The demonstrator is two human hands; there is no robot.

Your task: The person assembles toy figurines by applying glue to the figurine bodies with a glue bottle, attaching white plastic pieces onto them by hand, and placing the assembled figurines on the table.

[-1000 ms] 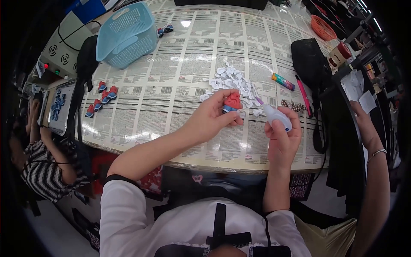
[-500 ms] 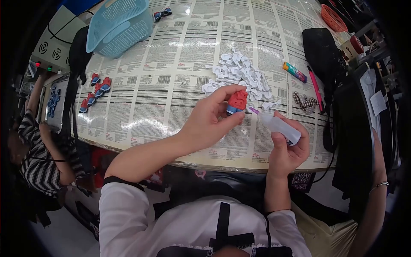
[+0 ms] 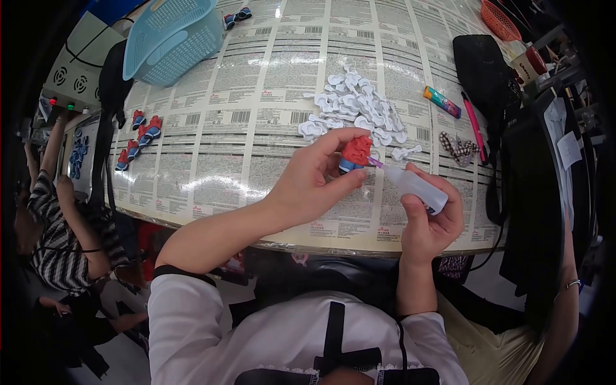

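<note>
The bottle (image 3: 418, 190) (in the right grip (image 3: 435, 221)) has neared the red figure (image 3: 356, 151).

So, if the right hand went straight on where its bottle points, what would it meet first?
Likely the red figure in the left hand: the purple tip of the bottle touches or nearly touches it; depth is unclear.
</note>
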